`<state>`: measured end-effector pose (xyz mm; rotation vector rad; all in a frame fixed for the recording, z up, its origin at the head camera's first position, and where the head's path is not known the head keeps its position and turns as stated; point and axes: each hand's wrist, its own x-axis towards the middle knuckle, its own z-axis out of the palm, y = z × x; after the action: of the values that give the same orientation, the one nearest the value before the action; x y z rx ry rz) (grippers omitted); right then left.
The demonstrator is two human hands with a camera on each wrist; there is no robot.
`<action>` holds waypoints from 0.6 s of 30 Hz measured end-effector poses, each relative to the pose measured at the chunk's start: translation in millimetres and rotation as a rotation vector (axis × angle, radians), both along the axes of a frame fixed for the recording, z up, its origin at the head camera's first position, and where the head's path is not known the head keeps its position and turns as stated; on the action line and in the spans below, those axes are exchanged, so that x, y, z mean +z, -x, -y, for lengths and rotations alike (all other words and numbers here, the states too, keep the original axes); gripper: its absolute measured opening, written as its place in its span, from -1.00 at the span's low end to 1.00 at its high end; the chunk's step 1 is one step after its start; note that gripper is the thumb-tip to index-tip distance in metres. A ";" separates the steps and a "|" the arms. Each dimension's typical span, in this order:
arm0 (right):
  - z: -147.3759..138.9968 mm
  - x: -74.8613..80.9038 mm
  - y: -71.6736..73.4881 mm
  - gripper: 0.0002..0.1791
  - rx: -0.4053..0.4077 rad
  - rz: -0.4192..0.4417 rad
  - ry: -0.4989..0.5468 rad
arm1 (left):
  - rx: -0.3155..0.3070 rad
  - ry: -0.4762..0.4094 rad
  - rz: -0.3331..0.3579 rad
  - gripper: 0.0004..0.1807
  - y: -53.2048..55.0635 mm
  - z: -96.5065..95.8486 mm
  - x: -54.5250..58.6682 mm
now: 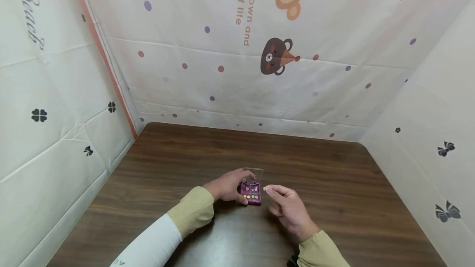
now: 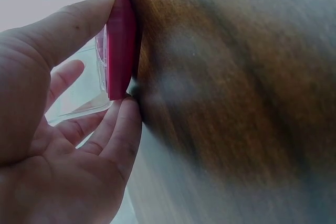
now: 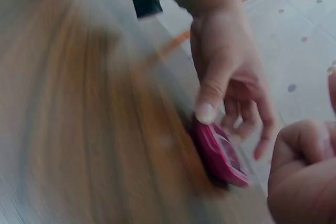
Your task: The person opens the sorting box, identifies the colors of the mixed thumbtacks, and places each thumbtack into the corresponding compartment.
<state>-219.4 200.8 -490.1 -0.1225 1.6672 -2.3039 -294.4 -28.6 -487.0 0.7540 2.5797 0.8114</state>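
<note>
A small magenta pill box [image 1: 254, 203] lies on the table, its clear lid [image 1: 256, 172] raised at the far side. Small round pills in white, yellow and green tones sit in its divided compartments. My left hand [image 1: 231, 185] holds the box from the left, thumb on the near corner and fingers at the far end; the left wrist view shows the thumb pressed to the box's edge [image 2: 122, 40]. Just right of the box, my right hand [image 1: 288, 208] pinches a small pale pill [image 1: 264, 188] between thumb and forefinger, apart from the box.
The brown wood-grain table [image 1: 178, 155] spreads out around both hands. Printed white sheets [image 1: 237, 81] hang as walls behind it and on both sides. A dark band [image 1: 292, 261] shows at the right wrist.
</note>
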 end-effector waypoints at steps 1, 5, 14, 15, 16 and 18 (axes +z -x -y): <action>1.3 -0.3 -0.9 -0.77 0.035 0.005 0.064 | 0.000 -0.001 0.000 -0.19 0.4 -0.1 0.3; 6.3 -3.5 -3.6 -0.61 0.183 0.006 0.320 | -0.010 -0.005 -0.004 -0.19 0.9 -0.6 2.2; 25.3 -5.2 -11.4 -0.53 0.448 -0.152 0.646 | -0.011 -0.026 -0.008 -0.18 -1.6 0.2 2.4; 27.7 -4.3 -12.5 -0.54 0.466 -0.161 0.668 | -0.011 -0.027 -0.011 -0.18 -1.5 0.2 2.4; 30.1 -3.5 -13.6 -0.55 0.483 -0.165 0.692 | -0.013 -0.030 -0.014 -0.18 -1.4 0.2 2.3; 35.0 -1.7 -16.0 -0.58 0.511 -0.172 0.734 | -0.015 -0.033 -0.020 -0.18 -1.1 -0.1 2.3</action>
<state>-203.5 165.8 -491.7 -0.8092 0.6435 -2.3880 -293.3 -28.6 -484.8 0.7942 2.5808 0.8475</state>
